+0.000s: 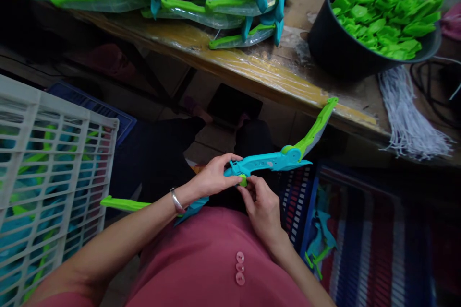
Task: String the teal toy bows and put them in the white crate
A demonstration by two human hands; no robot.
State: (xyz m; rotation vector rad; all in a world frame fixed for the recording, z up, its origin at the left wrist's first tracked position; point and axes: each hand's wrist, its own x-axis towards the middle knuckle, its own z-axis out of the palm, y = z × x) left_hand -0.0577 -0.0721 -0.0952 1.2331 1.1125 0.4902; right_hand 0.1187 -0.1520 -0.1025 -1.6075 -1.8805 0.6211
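Note:
Held across my lap is a blue plastic piece with hinged green arms (266,160), one pointing up to the right and another to the left behind my forearm. My left hand (216,175) is closed around its middle, thumb on top. With thumb and fingers together, my right hand (262,201) pinches a small green plastic part (243,180) against the blue body, just beside my left thumb. The exact fit between part and body is hidden by my fingers.
On the wooden table (252,69) lies a stack of similar blue-and-green pieces (223,14). A black bucket (331,38) holds small green parts, with white strings (406,115) nearby. A white crate (108,129) stands left, a blue striped crate (363,177) right, both containing similar pieces.

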